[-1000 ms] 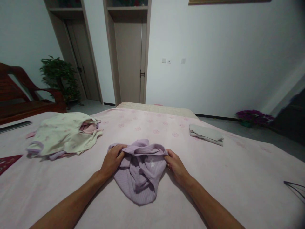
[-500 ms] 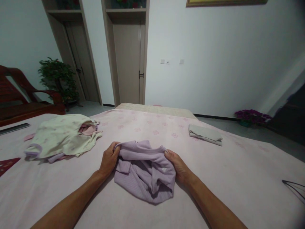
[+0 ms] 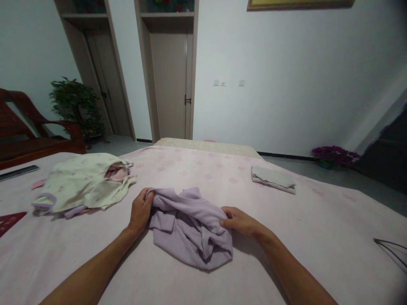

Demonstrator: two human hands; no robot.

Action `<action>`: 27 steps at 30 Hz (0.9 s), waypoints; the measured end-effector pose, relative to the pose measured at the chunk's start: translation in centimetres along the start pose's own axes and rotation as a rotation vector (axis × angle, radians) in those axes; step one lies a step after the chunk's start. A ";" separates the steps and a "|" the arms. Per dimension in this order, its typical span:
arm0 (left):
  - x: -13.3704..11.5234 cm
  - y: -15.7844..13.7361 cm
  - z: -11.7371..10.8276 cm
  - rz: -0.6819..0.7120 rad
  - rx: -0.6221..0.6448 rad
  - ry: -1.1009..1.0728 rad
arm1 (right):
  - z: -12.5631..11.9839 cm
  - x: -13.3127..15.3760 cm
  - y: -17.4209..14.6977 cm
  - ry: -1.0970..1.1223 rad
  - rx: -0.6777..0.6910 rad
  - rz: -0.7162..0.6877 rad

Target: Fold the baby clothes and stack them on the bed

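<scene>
A crumpled lilac ribbed garment (image 3: 193, 233) lies before me on the pink flowered sheet (image 3: 178, 288). Its exact kind is hard to tell among the folds. My left hand (image 3: 141, 209) is closed on its upper left corner, thumb on top. At the right edge, my right hand (image 3: 240, 221) pinches the cloth between thumb and fingers. The lower part of the garment rests on the sheet in loose folds, with a dark hollow near its lower right.
Left of the garment lies a heap of pale printed clothes (image 3: 85, 182). A folded grey cloth (image 3: 272, 180) sits to the right. A black wire loop (image 3: 389, 250) is near the right edge, a red item (image 3: 11, 222) at the left.
My left hand has drawn the garment's corner slightly left. My right hand has shifted down its right edge, and the upper edge now slopes down to the right.
</scene>
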State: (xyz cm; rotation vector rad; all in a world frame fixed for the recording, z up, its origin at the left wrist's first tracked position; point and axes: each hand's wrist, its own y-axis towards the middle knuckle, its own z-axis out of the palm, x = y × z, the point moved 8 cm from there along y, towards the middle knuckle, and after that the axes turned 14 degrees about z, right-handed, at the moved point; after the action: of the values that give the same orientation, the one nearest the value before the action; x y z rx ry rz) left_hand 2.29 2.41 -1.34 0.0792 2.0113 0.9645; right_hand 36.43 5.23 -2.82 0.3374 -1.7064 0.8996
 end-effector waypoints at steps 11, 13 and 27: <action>-10.1 10.6 -4.8 0.233 -0.178 -0.016 | -8.2 14.0 -8.8 -0.236 -0.876 -0.404; -12.6 12.3 -5.7 0.270 -0.226 -0.058 | -8.8 16.5 -11.1 -0.386 -0.977 -0.455; -19.6 16.0 -4.6 0.402 -0.066 -0.192 | -10.3 14.6 -13.9 0.001 -0.543 -0.225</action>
State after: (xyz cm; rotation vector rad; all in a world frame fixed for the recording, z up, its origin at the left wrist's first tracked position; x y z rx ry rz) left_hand 6.24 3.07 24.01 0.5369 1.8181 1.2215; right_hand 47.49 6.40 16.93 0.1566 -1.7928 0.2527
